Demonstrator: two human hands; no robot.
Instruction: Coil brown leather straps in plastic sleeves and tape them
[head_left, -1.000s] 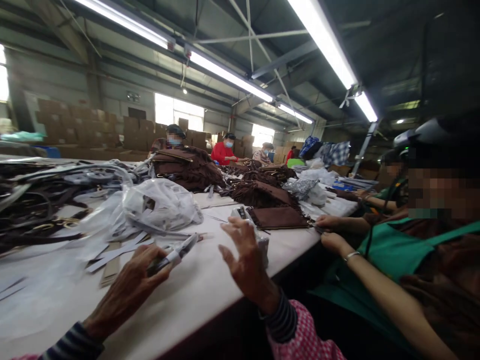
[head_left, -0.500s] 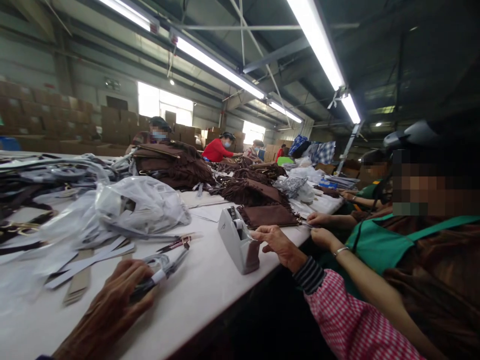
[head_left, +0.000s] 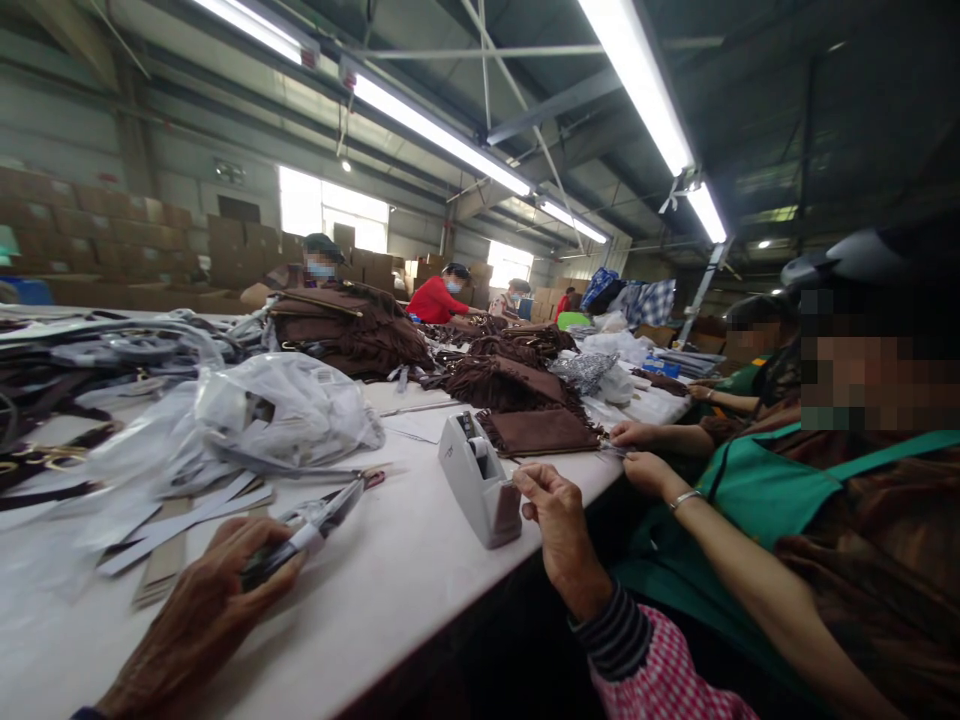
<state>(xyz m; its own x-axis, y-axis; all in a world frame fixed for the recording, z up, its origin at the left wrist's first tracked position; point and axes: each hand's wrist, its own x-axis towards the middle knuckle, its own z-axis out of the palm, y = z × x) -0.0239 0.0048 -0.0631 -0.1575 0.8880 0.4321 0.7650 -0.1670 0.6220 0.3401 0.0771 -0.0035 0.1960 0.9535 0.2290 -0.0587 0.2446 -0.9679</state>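
Note:
My left hand (head_left: pixel 217 590) is wrapped round a bundle of grey straps (head_left: pixel 319 530) partly covered in clear plastic, held low above the white table (head_left: pixel 375 600). A grey tape dispenser (head_left: pixel 480 490) stands on the table near its front edge. My right hand (head_left: pixel 555 520) is at the dispenser's cutting end, with thumb and forefinger pinched together. Whatever lies between those fingertips is too small to make out. Behind the dispenser lies a brown fringed bag (head_left: pixel 540 430).
Crumpled clear plastic (head_left: pixel 285 410) and card strips (head_left: pixel 187 525) lie to the left. Brown bags (head_left: pixel 349 325) are piled farther back. At the right, close to my right arm, a co-worker in a green apron (head_left: pixel 757 480) works with both hands at the brown bag.
My right hand has turned more upright, its fingers drawn into a pinch beside the dispenser. My left hand has shifted slightly left and down, and the strap bundle is tilted differently.

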